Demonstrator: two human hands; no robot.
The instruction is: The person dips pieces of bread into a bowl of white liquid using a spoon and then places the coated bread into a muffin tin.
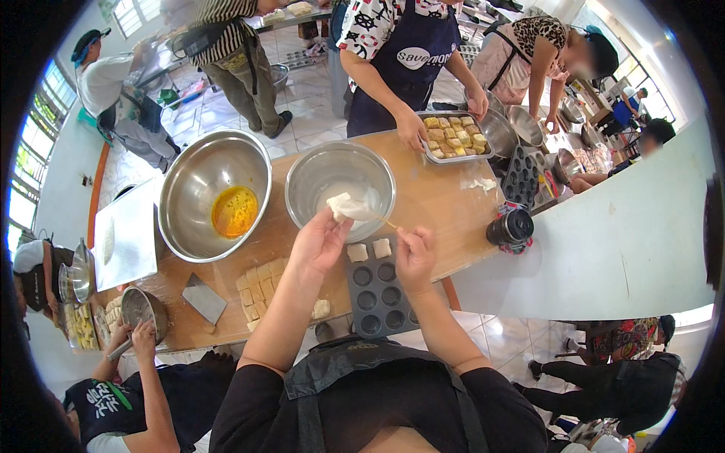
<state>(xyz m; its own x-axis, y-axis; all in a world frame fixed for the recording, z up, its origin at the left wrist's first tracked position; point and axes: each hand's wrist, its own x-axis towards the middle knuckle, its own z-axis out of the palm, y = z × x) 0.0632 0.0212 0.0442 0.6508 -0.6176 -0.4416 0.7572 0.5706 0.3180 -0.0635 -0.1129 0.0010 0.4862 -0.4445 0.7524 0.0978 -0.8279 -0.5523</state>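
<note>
My left hand pinches a pale piece of dough above a steel mixing bowl with white contents in its bottom. In my right hand is the thin handle of a spatula or spoon, its white-coated end against the dough. Just below the bowl, a dark muffin tin juts over the table's near edge. Two dough pieces sit at its far end, and several of its cups hold nothing. Rows of cut dough lie left of the tin, partly behind my left forearm.
A larger steel bowl with yellow-orange liquid stands on the left. Near it lies a metal dough scraper. Across the wooden table, a person holds a tray of golden pieces. A black lidded tumbler stands at right.
</note>
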